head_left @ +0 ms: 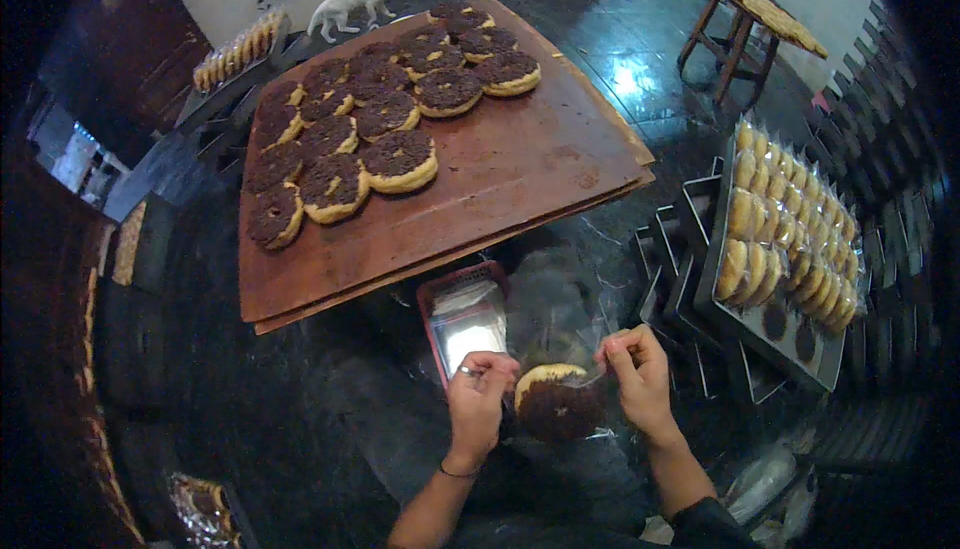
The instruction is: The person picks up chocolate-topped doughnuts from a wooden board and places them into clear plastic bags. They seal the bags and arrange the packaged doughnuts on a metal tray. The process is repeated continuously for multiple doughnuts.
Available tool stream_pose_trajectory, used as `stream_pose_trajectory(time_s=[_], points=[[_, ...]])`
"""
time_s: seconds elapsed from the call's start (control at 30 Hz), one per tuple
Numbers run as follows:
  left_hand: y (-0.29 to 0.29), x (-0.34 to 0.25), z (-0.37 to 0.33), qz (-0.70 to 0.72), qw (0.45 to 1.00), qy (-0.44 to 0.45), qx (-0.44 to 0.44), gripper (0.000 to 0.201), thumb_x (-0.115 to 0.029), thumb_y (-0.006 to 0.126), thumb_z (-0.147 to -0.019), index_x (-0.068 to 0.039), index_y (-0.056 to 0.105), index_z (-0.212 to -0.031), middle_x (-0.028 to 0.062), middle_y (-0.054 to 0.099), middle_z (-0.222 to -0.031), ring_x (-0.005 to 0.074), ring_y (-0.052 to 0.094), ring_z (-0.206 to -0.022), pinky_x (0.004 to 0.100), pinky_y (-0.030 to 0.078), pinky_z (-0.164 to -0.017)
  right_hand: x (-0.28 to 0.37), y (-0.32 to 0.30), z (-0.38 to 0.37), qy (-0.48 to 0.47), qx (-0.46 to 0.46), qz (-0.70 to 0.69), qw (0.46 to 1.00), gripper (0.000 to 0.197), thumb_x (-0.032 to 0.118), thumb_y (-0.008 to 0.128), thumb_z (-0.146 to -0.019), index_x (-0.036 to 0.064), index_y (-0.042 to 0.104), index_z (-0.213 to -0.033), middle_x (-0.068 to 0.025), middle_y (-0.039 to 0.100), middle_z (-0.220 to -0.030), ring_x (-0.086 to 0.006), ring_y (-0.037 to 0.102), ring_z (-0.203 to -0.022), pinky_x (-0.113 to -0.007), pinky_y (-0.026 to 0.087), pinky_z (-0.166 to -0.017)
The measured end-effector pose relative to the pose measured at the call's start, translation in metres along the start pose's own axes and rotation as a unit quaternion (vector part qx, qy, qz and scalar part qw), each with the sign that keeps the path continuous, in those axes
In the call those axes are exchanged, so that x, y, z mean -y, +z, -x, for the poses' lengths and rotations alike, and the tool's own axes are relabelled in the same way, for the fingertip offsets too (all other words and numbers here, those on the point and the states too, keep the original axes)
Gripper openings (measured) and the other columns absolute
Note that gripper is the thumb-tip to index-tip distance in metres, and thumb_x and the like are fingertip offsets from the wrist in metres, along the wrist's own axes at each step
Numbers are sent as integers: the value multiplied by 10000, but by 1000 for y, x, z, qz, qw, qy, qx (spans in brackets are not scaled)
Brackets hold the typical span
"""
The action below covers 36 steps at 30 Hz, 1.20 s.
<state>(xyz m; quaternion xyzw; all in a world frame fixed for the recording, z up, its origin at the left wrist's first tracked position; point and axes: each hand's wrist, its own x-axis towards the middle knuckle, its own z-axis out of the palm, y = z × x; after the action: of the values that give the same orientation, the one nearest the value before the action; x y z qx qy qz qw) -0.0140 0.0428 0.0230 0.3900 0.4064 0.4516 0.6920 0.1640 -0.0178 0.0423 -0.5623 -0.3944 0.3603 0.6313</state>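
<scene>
A round doughnut (556, 414) with dark chocolate sprinkles and a pale edge sits low between my two hands, in a clear plastic bag (584, 377). My left hand (477, 404) is closed in a pinch at the bag's left side, close to the doughnut. On the other side, my right hand (641, 377) pinches the bag's upper right edge between thumb and fingers. The bag's outline is hard to see against the dark floor. Just beyond my left hand, a red-rimmed tray (430, 321) holds a stack of clear plastic bags (468, 331).
A brown board (520, 184) ahead carries rows of chocolate-topped doughnuts (397, 159). Bagged doughnuts fill a metal tray (712, 294) atop tilted trays at right. Another tray (205, 99) stands far left. A white cat (355, 7) walks behind the board. A wooden stool (735, 39) stands far right.
</scene>
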Motion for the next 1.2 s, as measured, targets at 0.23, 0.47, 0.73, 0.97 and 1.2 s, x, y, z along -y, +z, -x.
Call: stream_pose_trajectory(time_s=[0.23, 0.47, 0.73, 0.97, 1.2], points=[[8, 5, -11, -243, 954, 117, 128, 178, -35, 586, -834, -14, 504, -990, 51, 573, -867, 101, 535, -786, 209, 432, -701, -17, -16, 1, 79, 29, 13, 996, 26, 18, 564, -813, 8, 585, -827, -1, 542, -668, -54, 494, -587, -203, 393, -546], [15, -20, -3, 91, 983, -148, 58, 289, -45, 665, -782, 12, 579, -1052, 48, 507, -1020, 87, 498, -903, 218, 427, -783, 17, -20, -5, 115, 76, -22, 990, 153, 103, 647, -781, 13, 673, -902, -11, 556, -716, -74, 502, -666, -208, 383, -596], [-10, 20, 29, -202, 976, 69, -34, 189, -68, 681, -769, -8, 574, -913, 10, 539, -867, 98, 522, -844, 236, 398, -782, -17, -24, 46, 11, -15, 247, 969, 115, 184, 681, -739, 74, 689, -772, -42, 434, -777, -184, 407, -798, -301, 349, -708], [26, 20, 29, -106, 982, 73, -142, 226, -31, 602, -821, -46, 433, -672, -20, 446, -749, 46, 371, -616, 185, 326, -588, -23, 1, 56, -47, -147, 301, 941, 245, 173, 546, -814, -9, 570, -652, -110, 467, -822, -242, 411, -824, -352, 340, -745], [29, 25, 27, -108, 991, -75, 24, 225, -160, 521, -896, -17, 486, -1067, 31, 525, -920, 89, 477, -843, 234, 407, -757, -26, -37, 63, 180, -30, -279, 943, 381, 267, 563, -824, 34, 519, -1122, -90, 512, -1128, -220, 438, -1125, -336, 298, -980]])
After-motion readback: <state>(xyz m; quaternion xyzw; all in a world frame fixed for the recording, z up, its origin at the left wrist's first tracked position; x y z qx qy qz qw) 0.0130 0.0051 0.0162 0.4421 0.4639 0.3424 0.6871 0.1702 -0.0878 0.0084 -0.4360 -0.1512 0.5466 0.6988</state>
